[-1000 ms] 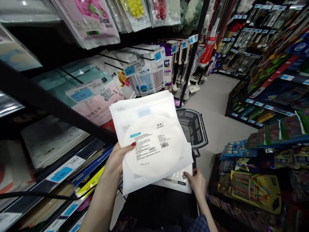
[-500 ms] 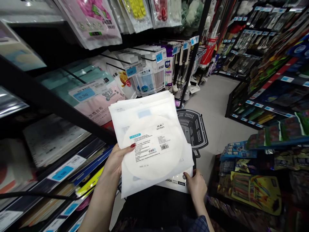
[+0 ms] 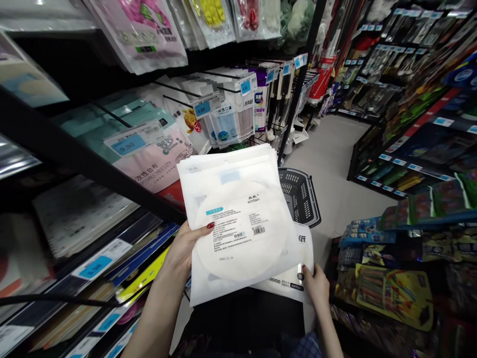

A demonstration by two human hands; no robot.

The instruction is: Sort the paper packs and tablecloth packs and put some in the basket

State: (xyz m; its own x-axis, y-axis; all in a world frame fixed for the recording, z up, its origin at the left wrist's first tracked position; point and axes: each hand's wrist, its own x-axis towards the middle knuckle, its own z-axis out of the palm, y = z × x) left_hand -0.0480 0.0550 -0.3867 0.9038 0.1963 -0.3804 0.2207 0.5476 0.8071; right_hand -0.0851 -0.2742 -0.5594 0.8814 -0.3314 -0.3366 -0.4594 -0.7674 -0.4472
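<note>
A stack of white flat packets (image 3: pixel 238 199) is in my left hand (image 3: pixel 186 246), thumb on top and fingers hidden underneath. Printed on the top packet are "xinfan", a barcode and small text over a pale round sheet. My right hand (image 3: pixel 316 286) pinches the lower right corner of another white packet (image 3: pixel 303 248), which sticks out from beneath the stack and shows part of its printed side. Beyond the packets, a dark grey shopping basket (image 3: pixel 316 204) is partly covered by them.
To the left, shelves hold disposable tablecloth packs (image 3: pixel 149 171) and hanging mask packs (image 3: pixel 229 122), with a black rack post (image 3: pixel 294 99) behind. Snack bags (image 3: pixel 395 293) fill a low display at the right. The grey aisle floor (image 3: pixel 331 149) runs ahead.
My right hand has moved right, and the lower packet now shows more beyond the stack's edge. The stack in my left hand has shifted slightly right.
</note>
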